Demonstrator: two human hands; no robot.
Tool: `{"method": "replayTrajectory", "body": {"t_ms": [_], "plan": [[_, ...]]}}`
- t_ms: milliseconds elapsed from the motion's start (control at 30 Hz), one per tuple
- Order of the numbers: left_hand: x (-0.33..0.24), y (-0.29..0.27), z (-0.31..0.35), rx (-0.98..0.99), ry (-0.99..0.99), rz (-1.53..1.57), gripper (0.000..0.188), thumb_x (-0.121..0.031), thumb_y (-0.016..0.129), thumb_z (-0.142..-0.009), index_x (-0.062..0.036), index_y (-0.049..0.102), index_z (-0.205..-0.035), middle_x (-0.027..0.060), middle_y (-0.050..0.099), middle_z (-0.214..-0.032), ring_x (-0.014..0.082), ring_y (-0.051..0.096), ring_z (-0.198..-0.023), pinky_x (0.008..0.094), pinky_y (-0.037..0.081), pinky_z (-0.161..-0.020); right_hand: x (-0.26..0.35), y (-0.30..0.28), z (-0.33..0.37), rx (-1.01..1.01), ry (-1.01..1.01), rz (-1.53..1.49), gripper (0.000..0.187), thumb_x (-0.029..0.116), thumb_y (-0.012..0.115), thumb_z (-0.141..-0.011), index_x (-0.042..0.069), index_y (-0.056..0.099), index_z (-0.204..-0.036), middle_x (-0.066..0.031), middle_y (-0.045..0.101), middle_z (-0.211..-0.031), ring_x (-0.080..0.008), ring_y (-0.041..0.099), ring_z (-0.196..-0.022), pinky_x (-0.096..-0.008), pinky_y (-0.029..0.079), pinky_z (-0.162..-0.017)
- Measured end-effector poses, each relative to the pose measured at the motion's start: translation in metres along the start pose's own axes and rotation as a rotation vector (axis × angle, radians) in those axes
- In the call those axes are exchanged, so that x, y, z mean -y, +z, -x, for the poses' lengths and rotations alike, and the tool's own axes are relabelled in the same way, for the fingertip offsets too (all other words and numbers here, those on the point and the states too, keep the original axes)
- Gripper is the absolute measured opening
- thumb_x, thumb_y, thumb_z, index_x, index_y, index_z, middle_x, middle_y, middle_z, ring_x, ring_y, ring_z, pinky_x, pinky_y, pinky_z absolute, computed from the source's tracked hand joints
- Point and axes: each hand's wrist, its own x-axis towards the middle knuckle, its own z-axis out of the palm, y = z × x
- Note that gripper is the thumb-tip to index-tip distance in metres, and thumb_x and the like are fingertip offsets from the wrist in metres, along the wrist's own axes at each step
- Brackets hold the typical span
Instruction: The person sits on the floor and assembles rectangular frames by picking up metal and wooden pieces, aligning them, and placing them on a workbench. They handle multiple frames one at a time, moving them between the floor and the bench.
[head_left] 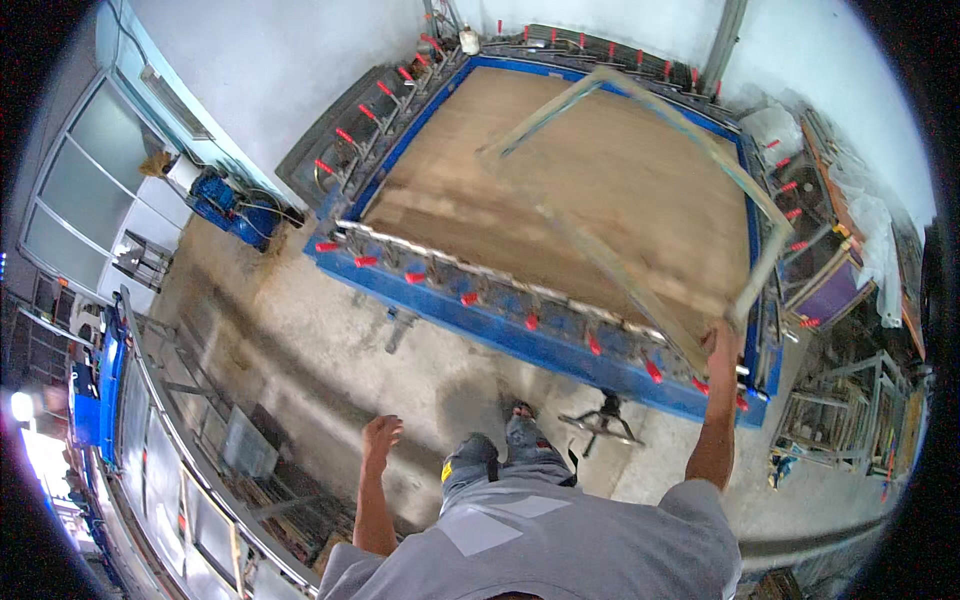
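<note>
My right hand (722,342) is closed on the near corner of a thin, pale rectangular frame (697,140). The frame is held slantwise over a large, low clamping table with a blue rim (450,305), and motion blurs it a little. Whether it touches the table's brown surface (560,190), I cannot tell. Toggle clamps with red handles, such as one red handle (531,321) on the near side, line the table's edges. My left hand (380,438) hangs to the left over the floor, away from the table. It holds nothing, and its fingers are loosely apart.
A small metal stand (603,425) is on the floor by the table's near side. At left, a blue compressor (225,200) stands near the wall, with a long metal-edged rack (170,430) closer in. Stacked frames (825,425) lean at right, below a purple panel (830,288).
</note>
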Motion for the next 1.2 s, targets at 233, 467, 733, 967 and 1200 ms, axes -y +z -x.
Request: {"method": "replayTrajectory", "body": {"t_ms": [233, 467, 733, 967, 1200], "plan": [[-0.253, -0.007, -0.097, -0.24, 0.507, -0.085, 0.029, -0.022, 0.062, -0.094, 0.0039, 0.066, -0.108, 0.0097, 0.07, -0.1, 0.0156, 0.064, -0.093, 0.0292, 0.05, -0.083, -0.078, 0.266, -0.083, 0.211, 0.269, 0.222, 0.012, 0.007, 0.061, -0.073, 0.005, 0.054, -0.064, -0.0066, 0.048, -0.053, -0.0211, 0.047, -0.041, -0.0355, 0.041, -0.041], [-0.368, 0.095, -0.321, 0.08, 0.535, -0.613, 0.031, -0.022, 0.067, -0.087, -0.0032, 0.067, -0.11, 0.0144, 0.068, -0.108, 0.0269, 0.063, -0.105, 0.035, 0.048, -0.092, -0.191, 0.355, -0.082, 0.244, 0.457, 0.464, 0.012, 0.01, 0.061, -0.072, 0.002, 0.053, -0.066, -0.0091, 0.048, -0.054, -0.0229, 0.05, -0.043, -0.0383, 0.042, -0.04], [-0.292, 0.192, -0.499, 0.586, 0.829, -1.574, 0.056, -0.022, 0.071, -0.081, -0.009, 0.05, -0.132, 0.0147, 0.049, -0.133, 0.0354, 0.043, -0.129, 0.0557, 0.037, -0.103, -0.241, 0.359, -0.085, 0.385, 0.202, 1.132, 0.042, 0.03, 0.068, -0.079, -0.003, 0.064, -0.103, -0.0213, 0.067, -0.087, -0.0334, 0.066, -0.088, -0.0446, 0.051, -0.076], [-0.247, 0.201, -0.541, 0.549, 0.894, -1.819, 0.044, -0.02, 0.069, -0.08, -0.0066, 0.057, -0.12, 0.0138, 0.054, -0.127, 0.033, 0.049, -0.122, 0.0545, 0.04, -0.1, -0.217, 0.419, -0.065, 0.129, 0.377, 1.476, 0.04, 0.024, 0.061, -0.085, 0.001, 0.056, -0.117, -0.0225, 0.058, -0.114, -0.0363, 0.061, -0.108, -0.0453, 0.053, -0.089], [-0.267, 0.232, -0.531, 0.758, 0.944, -1.765, 0.047, -0.022, 0.075, -0.077, -0.0074, 0.056, -0.118, 0.013, 0.056, -0.117, 0.0345, 0.054, -0.112, 0.049, 0.048, -0.09, -0.237, 0.402, -0.079, 0.041, 0.256, 1.35, 0.05, 0.024, 0.063, -0.084, 0.0, 0.047, -0.125, -0.0211, 0.043, -0.127, -0.0371, 0.053, -0.116, -0.0475, 0.05, -0.094]]}}
